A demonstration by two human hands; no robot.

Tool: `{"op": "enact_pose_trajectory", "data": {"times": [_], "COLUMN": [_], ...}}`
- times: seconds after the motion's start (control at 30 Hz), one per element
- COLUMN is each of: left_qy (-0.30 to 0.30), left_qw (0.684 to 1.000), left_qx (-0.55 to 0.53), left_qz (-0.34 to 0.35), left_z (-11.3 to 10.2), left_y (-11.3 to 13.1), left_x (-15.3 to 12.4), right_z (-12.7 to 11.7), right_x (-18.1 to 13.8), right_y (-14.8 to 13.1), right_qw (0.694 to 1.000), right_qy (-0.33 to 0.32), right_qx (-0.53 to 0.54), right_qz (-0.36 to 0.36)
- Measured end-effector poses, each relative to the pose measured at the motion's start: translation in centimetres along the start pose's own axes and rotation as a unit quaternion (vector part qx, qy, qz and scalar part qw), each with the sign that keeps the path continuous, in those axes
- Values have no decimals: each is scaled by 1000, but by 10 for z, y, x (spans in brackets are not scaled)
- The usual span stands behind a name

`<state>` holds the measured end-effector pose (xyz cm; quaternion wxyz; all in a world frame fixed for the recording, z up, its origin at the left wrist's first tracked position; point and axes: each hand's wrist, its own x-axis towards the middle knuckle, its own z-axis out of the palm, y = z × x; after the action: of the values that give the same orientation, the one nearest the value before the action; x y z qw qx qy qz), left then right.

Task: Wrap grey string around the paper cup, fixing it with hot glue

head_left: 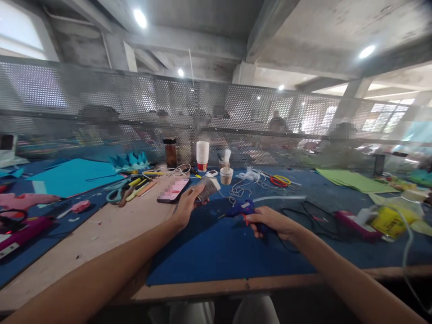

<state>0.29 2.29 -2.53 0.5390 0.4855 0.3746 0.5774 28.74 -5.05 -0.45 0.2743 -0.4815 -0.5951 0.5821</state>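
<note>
My left hand [186,203] is closed around a small cup-shaped piece [209,187], grey on its side and pale at the end turned right. It is held tilted above the table, and its exact kind is hard to make out. In my right hand [266,219] is a blue hot glue gun [243,208], its nozzle pointing left and its orange trigger under my fingers. A clear glue stick [280,197] extends behind the gun to the right. The gun's tip is apart from the cup-shaped piece, lower and to its right.
Beyond my hands stand stacked paper cups [202,155], a small cup [226,175] and a dark-lidded bottle [170,153]. A phone [173,191] and scissors [115,193] lie left. White cord [241,189], a purple power strip [357,225] and black cable [312,218] lie right.
</note>
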Motion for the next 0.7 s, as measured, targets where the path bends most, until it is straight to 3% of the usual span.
{"op": "enact_pose_trajectory", "data": {"times": [0.1, 0.17, 0.3, 0.5, 0.57, 0.7], "left_qy": [-14, -25, -40, -60, -80, -99], "left_qw": [1000, 1000, 999, 998, 997, 995], "left_qx": [-6, -12, -17, -9, 4, 2], "left_qz": [8, 11, 8, 17, 21, 17], "left_z": [3, 4, 6, 6, 7, 8], "left_y": [2, 3, 4, 6, 7, 8], "left_x": [-3, -5, -6, -10, -13, -18], "right_z": [-2, -2, 5, 17, 16, 12], "right_x": [-5, -7, -13, -19, -9, 32], "right_y": [5, 6, 6, -7, -16, -38], "right_qw": [997, 983, 904, 811, 810, 870], "right_qy": [26, 58, 166, 238, 254, 229], "right_qx": [-67, -169, -389, -524, -504, -336], "right_qz": [-4, -27, -71, -107, -158, -278]}}
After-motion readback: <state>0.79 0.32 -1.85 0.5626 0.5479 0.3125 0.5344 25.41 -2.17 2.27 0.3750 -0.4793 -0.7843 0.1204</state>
